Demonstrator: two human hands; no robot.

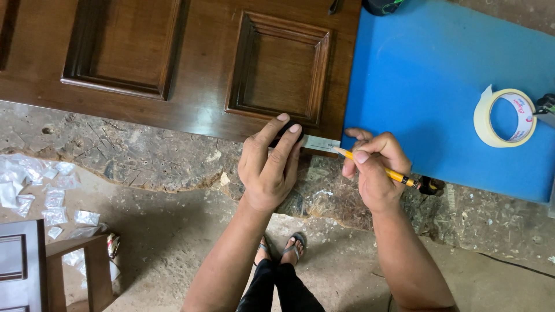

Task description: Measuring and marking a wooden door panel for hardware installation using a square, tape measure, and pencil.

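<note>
A dark brown panelled wooden door (196,63) lies flat across the top of the view. My left hand (270,164) presses a small metal ruler or square (319,143) against the door's near edge, fingers on a dark part of the tool. My right hand (374,167) holds a yellow pencil (378,169), its tip touching the right end of the metal blade at the door's corner.
A blue sheet (439,86) lies right of the door, with a roll of masking tape (504,118) on it. Small clear plastic bags (40,190) litter the rough floor at left. A dark wooden piece (34,266) stands bottom left. My feet in sandals (283,248) are below.
</note>
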